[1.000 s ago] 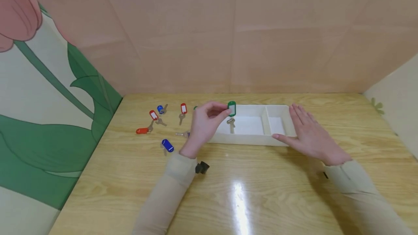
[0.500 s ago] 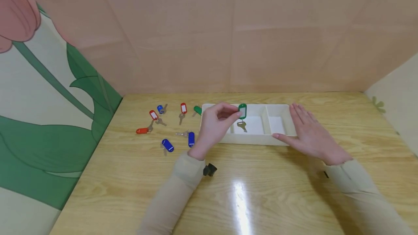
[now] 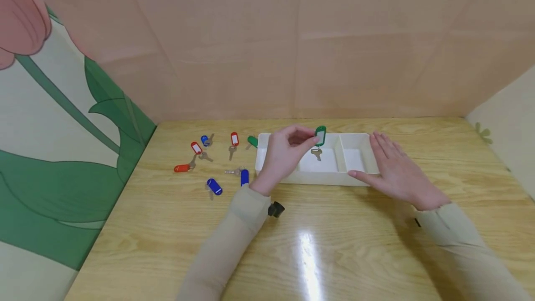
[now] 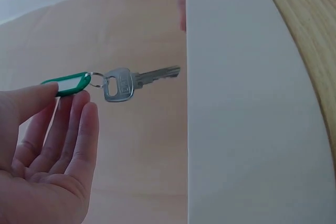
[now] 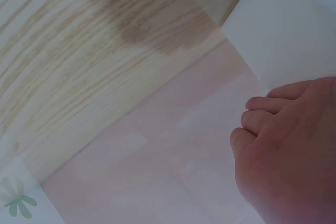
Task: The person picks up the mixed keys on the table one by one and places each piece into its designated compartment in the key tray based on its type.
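Note:
My left hand pinches a green key tag between thumb and fingers. From the tag's ring hangs a silver key, above the middle compartment of a white divided box. In the left wrist view, the key's tip points toward the box wall and appears apart from it. My right hand rests against the box's right end, fingers extended along it and thumb at the front rim. The left hand hides part of the box's left compartment.
Left of the box lie keys with red tags, blue tags and a green tag on the wooden table. A pinkish-brown covering stands behind the table, and a flower-patterned panel borders its left side.
My left hand has moved right with the green-tagged key, from near the left divider to over the middle compartment, lifting slightly lately. The right hand has stayed at the box's end.

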`<action>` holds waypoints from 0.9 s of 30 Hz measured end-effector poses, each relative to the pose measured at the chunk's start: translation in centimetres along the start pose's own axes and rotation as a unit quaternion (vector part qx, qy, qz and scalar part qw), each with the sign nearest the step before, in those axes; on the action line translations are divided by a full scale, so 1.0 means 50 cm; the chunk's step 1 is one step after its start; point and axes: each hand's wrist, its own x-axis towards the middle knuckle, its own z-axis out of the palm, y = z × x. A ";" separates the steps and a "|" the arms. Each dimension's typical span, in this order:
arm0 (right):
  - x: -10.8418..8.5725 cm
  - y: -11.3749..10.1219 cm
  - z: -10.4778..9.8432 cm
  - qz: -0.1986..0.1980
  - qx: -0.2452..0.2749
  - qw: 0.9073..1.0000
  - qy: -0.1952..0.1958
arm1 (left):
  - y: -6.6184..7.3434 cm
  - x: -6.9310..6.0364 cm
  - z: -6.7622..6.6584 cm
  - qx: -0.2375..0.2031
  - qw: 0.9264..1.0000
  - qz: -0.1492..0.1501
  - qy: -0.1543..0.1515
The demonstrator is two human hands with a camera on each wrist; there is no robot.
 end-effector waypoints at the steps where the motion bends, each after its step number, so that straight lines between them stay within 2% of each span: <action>1: 0.000 0.000 0.000 -0.001 -0.001 1.000 0.000 | 0.001 0.004 0.001 0.002 1.000 0.002 -0.001; 6: 0.001 0.001 0.000 -0.003 -0.001 1.000 0.001 | 0.004 0.027 0.005 0.020 1.000 0.009 -0.006; 13: 0.003 0.005 0.006 -0.006 0.001 1.000 0.006 | 0.013 0.063 0.015 0.016 1.000 0.007 -0.012; 27: 0.001 0.004 0.004 -0.009 0.003 1.000 0.012 | 0.045 0.119 0.041 0.033 0.999 0.007 -0.029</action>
